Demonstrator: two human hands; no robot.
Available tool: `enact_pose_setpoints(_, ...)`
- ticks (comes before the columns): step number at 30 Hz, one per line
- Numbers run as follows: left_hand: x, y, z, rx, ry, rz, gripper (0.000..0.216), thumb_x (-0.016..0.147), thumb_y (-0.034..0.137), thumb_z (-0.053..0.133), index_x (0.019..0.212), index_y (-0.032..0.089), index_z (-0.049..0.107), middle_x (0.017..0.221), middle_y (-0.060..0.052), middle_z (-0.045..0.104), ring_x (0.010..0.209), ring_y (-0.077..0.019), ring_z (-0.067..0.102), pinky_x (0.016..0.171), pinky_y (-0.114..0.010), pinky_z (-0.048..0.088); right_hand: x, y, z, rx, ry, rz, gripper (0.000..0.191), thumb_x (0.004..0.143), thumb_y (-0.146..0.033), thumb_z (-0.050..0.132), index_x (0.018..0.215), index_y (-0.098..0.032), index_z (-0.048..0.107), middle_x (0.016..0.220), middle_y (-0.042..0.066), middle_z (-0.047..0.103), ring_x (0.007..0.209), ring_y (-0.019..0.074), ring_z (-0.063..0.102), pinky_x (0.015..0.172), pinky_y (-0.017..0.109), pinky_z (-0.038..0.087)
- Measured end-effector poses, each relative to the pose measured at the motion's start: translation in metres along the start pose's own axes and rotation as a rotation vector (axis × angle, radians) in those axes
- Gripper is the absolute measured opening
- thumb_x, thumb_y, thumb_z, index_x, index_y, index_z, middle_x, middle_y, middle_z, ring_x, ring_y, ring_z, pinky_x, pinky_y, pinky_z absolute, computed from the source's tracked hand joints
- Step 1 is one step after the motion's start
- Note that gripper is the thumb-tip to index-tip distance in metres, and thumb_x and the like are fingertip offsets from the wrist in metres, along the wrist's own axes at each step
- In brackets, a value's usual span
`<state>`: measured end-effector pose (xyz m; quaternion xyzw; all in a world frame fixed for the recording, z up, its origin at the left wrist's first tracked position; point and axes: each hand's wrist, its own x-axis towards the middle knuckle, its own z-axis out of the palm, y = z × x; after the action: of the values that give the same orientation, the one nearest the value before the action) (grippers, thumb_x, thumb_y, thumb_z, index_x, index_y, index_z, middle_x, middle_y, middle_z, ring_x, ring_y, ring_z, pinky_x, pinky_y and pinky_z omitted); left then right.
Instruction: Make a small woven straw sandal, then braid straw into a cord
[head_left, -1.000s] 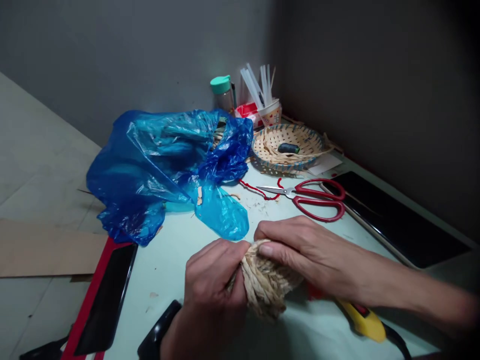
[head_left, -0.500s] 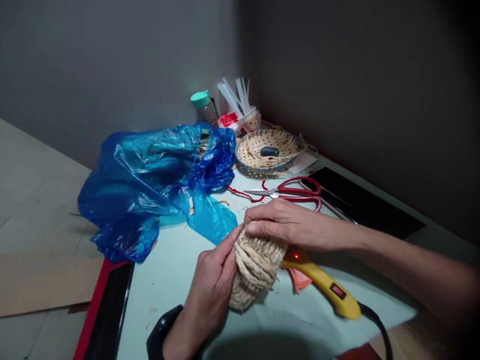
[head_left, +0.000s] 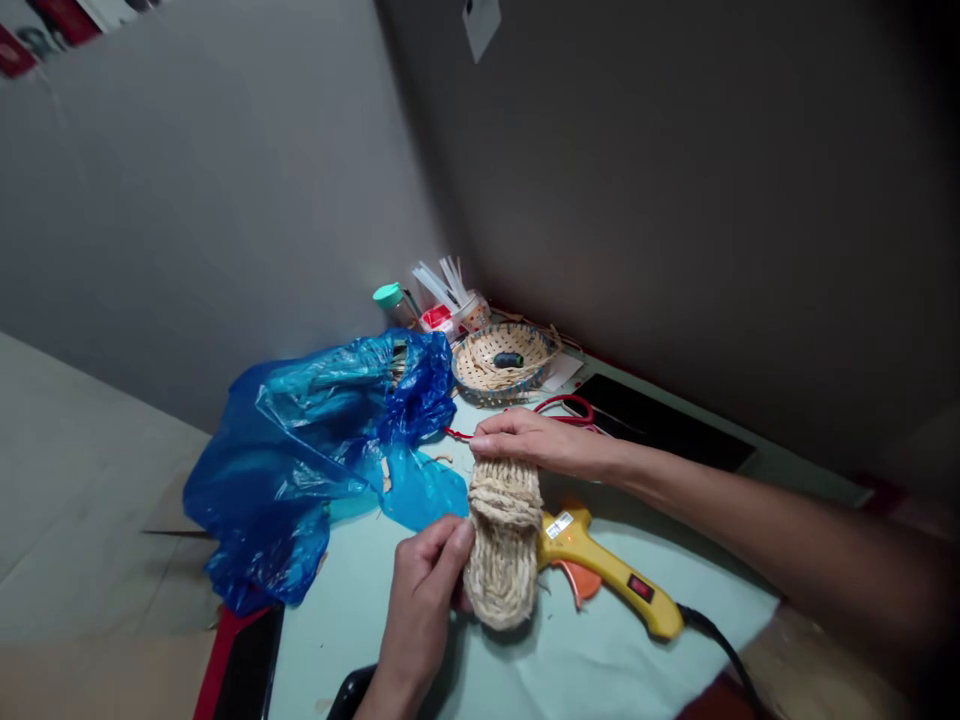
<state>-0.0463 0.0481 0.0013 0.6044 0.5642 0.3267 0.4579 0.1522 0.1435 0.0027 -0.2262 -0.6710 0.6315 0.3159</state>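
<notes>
A small slipper woven from pale straw rope (head_left: 504,545) is held just above the light green table (head_left: 600,660). My left hand (head_left: 425,585) pinches its left side near the heel. My right hand (head_left: 529,443) grips the far toe end, fingers curled over the strap. A yellow glue gun (head_left: 607,570) with a black cord lies on the table just right of the slipper.
A crumpled blue plastic bag (head_left: 315,450) lies to the left. Behind are a woven basket (head_left: 504,362), red-handled scissors (head_left: 566,408), a cup of glue sticks (head_left: 459,300) and a green-capped bottle (head_left: 390,300). A dark tablet (head_left: 660,425) lies along the wall, another dark slab (head_left: 244,665) at front left.
The camera tilted up and back. The slipper has turned lengthwise, so its sole and strap show. My left hand shifted toward its heel; my right stays on the far end.
</notes>
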Motion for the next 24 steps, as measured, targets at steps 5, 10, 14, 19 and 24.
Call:
enact_pose_setpoints(5, -0.002, 0.009, 0.006, 0.2, 0.065, 0.128, 0.042, 0.091, 0.047, 0.047, 0.06, 0.02, 0.037, 0.056, 0.005, 0.03, 0.053, -0.01, 0.029, 0.05, -0.024, 0.023, -0.001, 0.001, -0.004, 0.046, 0.001, -0.008, 0.042, 0.086, -0.055, 0.057, 0.072, -0.017, 0.046, 0.066, -0.005, 0.037, 0.056, 0.0085, 0.03, 0.05, 0.023, 0.022)
enact_pose_setpoints(10, 0.0, 0.016, 0.013, 0.268, 0.15, 0.202, 0.034, 0.091, 0.043, 0.048, 0.067, 0.02, 0.041, 0.058, 0.006, 0.034, 0.054, -0.0105, 0.032, 0.052, -0.024, 0.025, -0.002, -0.006, -0.006, 0.032, 0.055, -0.015, 0.044, 0.084, -0.057, 0.057, 0.068, -0.018, 0.044, 0.062, -0.006, 0.034, 0.053, 0.008, 0.027, 0.048, 0.023, 0.019)
enact_pose_setpoints(14, -0.003, 0.015, 0.021, 0.31, 0.214, 0.309, 0.038, 0.092, 0.04, 0.047, 0.061, 0.02, 0.036, 0.056, 0.005, 0.031, 0.053, -0.0098, 0.03, 0.052, -0.024, 0.024, -0.002, -0.007, -0.005, 0.067, 0.04, -0.045, 0.043, 0.083, -0.055, 0.06, 0.067, -0.017, 0.047, 0.062, -0.006, 0.037, 0.053, 0.0076, 0.029, 0.05, 0.023, 0.022)
enact_pose_setpoints(19, -0.013, 0.02, 0.032, -0.232, 0.23, 0.127, 0.04, 0.085, 0.045, 0.059, 0.063, 0.019, 0.037, 0.056, 0.007, 0.029, 0.05, -0.007, 0.026, 0.046, -0.019, 0.024, -0.001, -0.004, -0.002, 0.192, -0.009, -0.108, 0.037, 0.08, -0.049, 0.066, 0.074, -0.014, 0.06, 0.065, -0.003, 0.05, 0.056, 0.0082, 0.042, 0.055, 0.023, 0.031)
enact_pose_setpoints(24, -0.025, 0.038, 0.045, -0.721, 0.335, -0.113, 0.047, 0.063, 0.043, 0.082, 0.069, 0.019, 0.042, 0.054, 0.012, 0.027, 0.041, -0.0012, 0.015, 0.033, -0.012, 0.015, 0.002, -0.007, 0.001, 0.232, 0.017, -0.175, 0.035, 0.078, -0.047, 0.069, 0.078, -0.012, 0.066, 0.071, 0.0, 0.059, 0.063, 0.0095, 0.052, 0.063, 0.023, 0.039)
